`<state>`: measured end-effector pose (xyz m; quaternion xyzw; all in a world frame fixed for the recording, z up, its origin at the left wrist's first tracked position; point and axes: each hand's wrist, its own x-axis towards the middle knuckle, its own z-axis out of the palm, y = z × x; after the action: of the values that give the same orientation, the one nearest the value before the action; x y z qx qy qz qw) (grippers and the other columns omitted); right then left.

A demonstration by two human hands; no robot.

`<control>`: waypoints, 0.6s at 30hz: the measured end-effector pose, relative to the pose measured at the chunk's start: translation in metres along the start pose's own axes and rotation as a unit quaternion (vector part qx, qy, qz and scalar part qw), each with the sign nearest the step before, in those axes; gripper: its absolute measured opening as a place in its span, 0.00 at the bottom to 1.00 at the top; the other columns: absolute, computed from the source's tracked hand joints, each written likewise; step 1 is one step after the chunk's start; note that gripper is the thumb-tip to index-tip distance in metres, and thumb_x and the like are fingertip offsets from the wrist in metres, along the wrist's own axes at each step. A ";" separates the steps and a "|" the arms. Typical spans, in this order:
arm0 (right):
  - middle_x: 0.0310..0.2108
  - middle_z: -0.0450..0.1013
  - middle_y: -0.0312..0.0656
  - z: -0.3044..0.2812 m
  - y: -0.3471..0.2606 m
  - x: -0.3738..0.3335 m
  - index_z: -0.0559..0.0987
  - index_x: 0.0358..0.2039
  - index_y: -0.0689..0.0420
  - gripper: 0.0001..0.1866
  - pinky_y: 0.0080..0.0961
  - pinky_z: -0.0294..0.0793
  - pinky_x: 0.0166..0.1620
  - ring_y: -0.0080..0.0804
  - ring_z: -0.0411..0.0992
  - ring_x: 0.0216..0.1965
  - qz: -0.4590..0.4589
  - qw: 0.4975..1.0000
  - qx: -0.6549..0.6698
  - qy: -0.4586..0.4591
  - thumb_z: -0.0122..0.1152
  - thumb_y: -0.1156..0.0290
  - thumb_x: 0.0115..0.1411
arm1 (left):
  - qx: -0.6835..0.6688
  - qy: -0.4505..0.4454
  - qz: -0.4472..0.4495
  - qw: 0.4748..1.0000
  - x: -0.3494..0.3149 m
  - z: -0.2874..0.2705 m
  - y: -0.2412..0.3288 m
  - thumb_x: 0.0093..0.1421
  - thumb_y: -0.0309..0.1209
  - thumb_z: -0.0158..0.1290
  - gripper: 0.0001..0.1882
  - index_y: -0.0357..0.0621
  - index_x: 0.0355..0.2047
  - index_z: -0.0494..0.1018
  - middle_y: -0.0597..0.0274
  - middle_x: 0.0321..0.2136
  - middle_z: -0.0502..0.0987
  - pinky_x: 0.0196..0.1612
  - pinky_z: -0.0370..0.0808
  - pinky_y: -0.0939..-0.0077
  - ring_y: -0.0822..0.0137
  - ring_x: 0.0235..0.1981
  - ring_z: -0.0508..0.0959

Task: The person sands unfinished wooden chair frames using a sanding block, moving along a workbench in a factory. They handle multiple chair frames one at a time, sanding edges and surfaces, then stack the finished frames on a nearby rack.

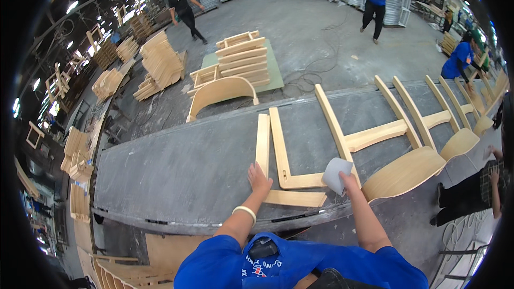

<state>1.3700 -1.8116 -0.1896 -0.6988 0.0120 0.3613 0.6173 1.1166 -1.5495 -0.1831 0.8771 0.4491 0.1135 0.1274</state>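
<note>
Two L-shaped wooden chair frame parts lie on the long grey table in front of me. My left hand lies over the corner of the nearer-left frame part, fingers stretched along the wood. Beside it, apart by a narrow gap, is the second L-shaped part, with a small slot near its corner. My right hand grips a curved grey-white abrasive sheet, which looks like sandpaper. The sheet hides the right end of the second part's short leg. A wooden chair frame with a curved back panel lies just to the right.
More chair frames line the grey table to the right. Stacked wooden parts and a curved panel stand beyond its far edge. Co-workers are at the right; others walk farther off.
</note>
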 end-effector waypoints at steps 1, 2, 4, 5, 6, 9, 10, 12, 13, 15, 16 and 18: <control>0.45 0.72 0.48 0.001 0.001 0.002 0.67 0.53 0.64 0.24 0.34 0.72 0.44 0.41 0.73 0.43 -0.014 1.000 -0.019 0.002 0.55 0.67 0.58 | 0.061 0.089 0.066 0.992 0.000 0.001 0.010 0.48 0.38 0.59 0.47 0.33 0.62 0.46 0.39 0.58 0.57 0.61 0.58 0.64 0.47 0.59 0.60; 0.45 0.72 0.48 0.002 0.000 0.003 0.67 0.53 0.64 0.24 0.35 0.72 0.44 0.41 0.73 0.43 -0.013 1.000 -0.014 0.003 0.55 0.67 0.58 | -0.027 0.005 0.031 0.999 0.004 0.005 0.023 0.48 0.40 0.59 0.47 0.32 0.61 0.47 0.38 0.58 0.57 0.61 0.59 0.64 0.46 0.59 0.60; 0.45 0.72 0.48 0.005 -0.001 0.003 0.67 0.54 0.63 0.24 0.35 0.73 0.45 0.41 0.73 0.43 0.031 0.999 -0.009 0.010 0.55 0.67 0.58 | -0.183 -0.104 -0.015 0.977 0.011 0.014 0.046 0.48 0.43 0.59 0.46 0.32 0.61 0.50 0.35 0.57 0.56 0.60 0.60 0.63 0.45 0.59 0.60; 0.46 0.72 0.48 0.007 -0.002 0.003 0.66 0.55 0.63 0.25 0.36 0.73 0.45 0.42 0.73 0.44 0.048 0.998 0.021 0.020 0.55 0.67 0.58 | -0.186 -0.151 -0.080 0.968 0.017 0.017 0.052 0.48 0.46 0.59 0.47 0.31 0.60 0.51 0.35 0.57 0.56 0.60 0.61 0.62 0.45 0.59 0.60; 0.45 0.72 0.49 0.009 -0.002 0.003 0.66 0.55 0.63 0.25 0.36 0.73 0.45 0.42 0.73 0.44 0.039 0.999 0.030 0.014 0.55 0.67 0.58 | -0.179 -0.212 -0.145 0.950 0.024 0.018 0.057 0.47 0.48 0.60 0.47 0.31 0.59 0.53 0.35 0.58 0.57 0.59 0.61 0.62 0.45 0.59 0.61; 0.45 0.72 0.50 0.015 0.002 0.004 0.66 0.54 0.64 0.25 0.37 0.73 0.44 0.43 0.73 0.43 0.002 0.999 0.039 0.020 0.56 0.68 0.57 | -0.144 -0.247 -0.224 0.932 0.032 0.024 0.069 0.46 0.51 0.61 0.46 0.31 0.57 0.57 0.35 0.58 0.57 0.58 0.64 0.60 0.44 0.58 0.63; 0.45 0.72 0.50 0.018 0.005 0.006 0.66 0.54 0.64 0.25 0.37 0.74 0.44 0.44 0.73 0.44 -0.026 0.999 0.028 0.020 0.56 0.69 0.57 | -0.123 -0.245 -0.235 0.932 0.032 0.025 0.072 0.46 0.52 0.61 0.46 0.31 0.56 0.59 0.35 0.58 0.57 0.57 0.65 0.60 0.43 0.57 0.63; 0.45 0.72 0.50 0.022 0.012 0.011 0.66 0.54 0.65 0.25 0.38 0.73 0.44 0.44 0.73 0.44 -0.044 0.999 0.028 0.016 0.56 0.70 0.57 | -0.134 -0.226 -0.256 0.930 0.030 0.028 0.075 0.44 0.51 0.62 0.47 0.32 0.56 0.58 0.37 0.58 0.56 0.58 0.64 0.60 0.44 0.57 0.62; 0.45 0.72 0.50 0.023 0.014 0.015 0.65 0.54 0.65 0.25 0.39 0.73 0.45 0.45 0.72 0.44 -0.034 0.999 0.040 0.011 0.56 0.70 0.56 | -0.138 -0.220 -0.261 0.930 0.028 0.030 0.075 0.42 0.51 0.62 0.47 0.32 0.55 0.58 0.38 0.57 0.56 0.58 0.64 0.61 0.43 0.57 0.62; 0.45 0.72 0.50 0.024 0.018 0.022 0.67 0.53 0.66 0.25 0.39 0.72 0.47 0.44 0.72 0.46 0.011 1.000 0.013 0.018 0.56 0.69 0.56 | -0.148 -0.184 -0.260 0.936 0.029 0.035 0.072 0.42 0.49 0.64 0.47 0.30 0.53 0.58 0.37 0.55 0.59 0.58 0.64 0.62 0.44 0.56 0.64; 0.45 0.72 0.51 0.023 0.018 0.025 0.68 0.52 0.66 0.25 0.38 0.72 0.47 0.44 0.72 0.46 -0.008 0.999 -0.047 0.015 0.56 0.68 0.56 | -0.173 -0.165 -0.240 0.941 0.033 0.037 0.070 0.43 0.48 0.64 0.45 0.28 0.52 0.59 0.36 0.53 0.62 0.55 0.66 0.62 0.45 0.53 0.67; 0.45 0.73 0.52 0.021 0.014 0.026 0.70 0.51 0.67 0.24 0.37 0.72 0.47 0.42 0.73 0.46 0.007 0.985 -0.172 0.024 0.56 0.66 0.56 | -0.228 -0.118 -0.203 0.945 0.040 0.039 0.058 0.44 0.45 0.64 0.43 0.24 0.50 0.60 0.35 0.48 0.69 0.50 0.71 0.61 0.46 0.48 0.72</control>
<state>1.3721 -1.7856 -0.2145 -0.8031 -0.0309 0.3453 0.4846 1.1954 -1.5545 -0.1973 0.7219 0.5612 0.0804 0.3968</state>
